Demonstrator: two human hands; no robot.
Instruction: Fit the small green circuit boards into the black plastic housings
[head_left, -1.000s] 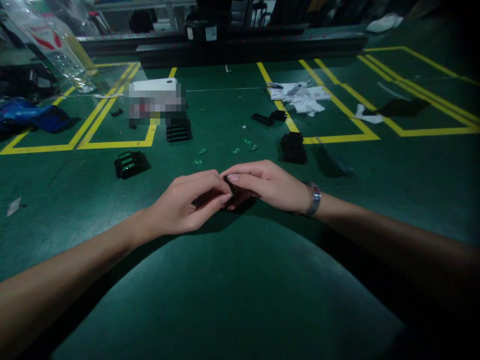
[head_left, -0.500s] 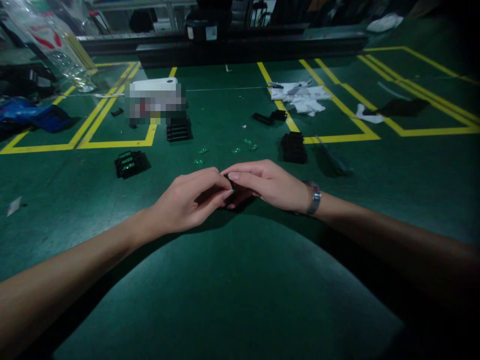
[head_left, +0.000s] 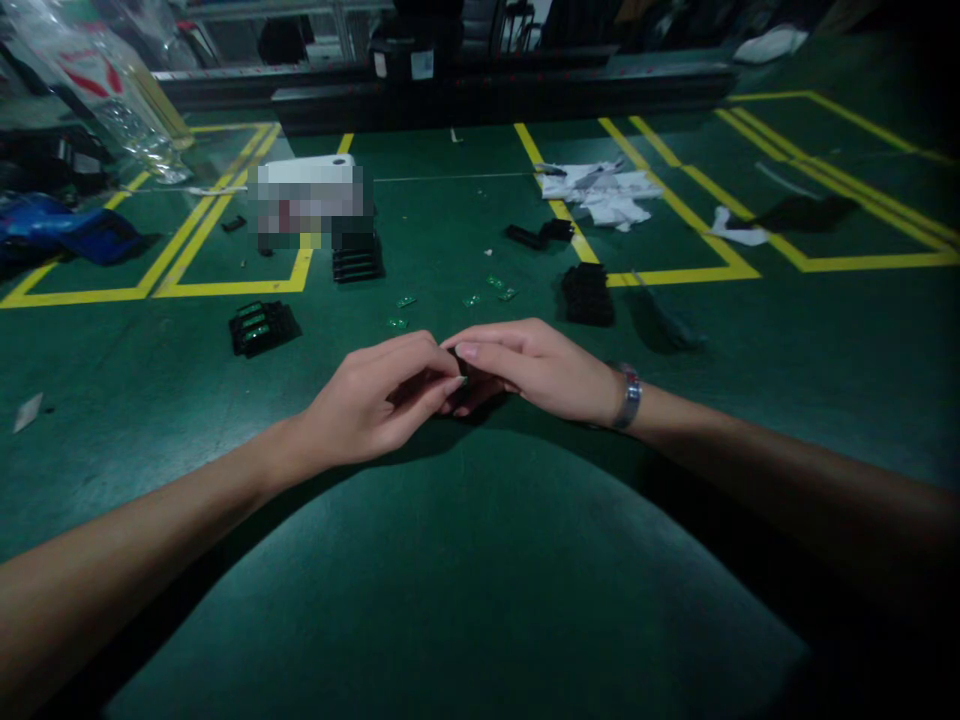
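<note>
My left hand point(head_left: 367, 405) and my right hand point(head_left: 529, 368) meet fingertip to fingertip over the green table point(head_left: 465, 560). Both are closed in a pinch on one small dark part point(head_left: 463, 380) with a bit of green on it; most of it is hidden by the fingers. A metal watch point(head_left: 628, 396) sits on my right wrist. Several small green chips point(head_left: 470, 300) lie loose on the table just beyond my hands.
Black trays stand at left point(head_left: 261, 327), at centre-left point(head_left: 357, 258) and at right point(head_left: 587, 294). Crumpled white paper point(head_left: 600, 193) lies farther back, a clear plastic bag point(head_left: 112, 90) at top left. Yellow lines point(head_left: 667, 275) mark the table. A dark rail point(head_left: 495, 95) runs along the back.
Almost nothing has moved. My left fingers have shifted slightly on the small part; both hands stay joined at the same spot.
</note>
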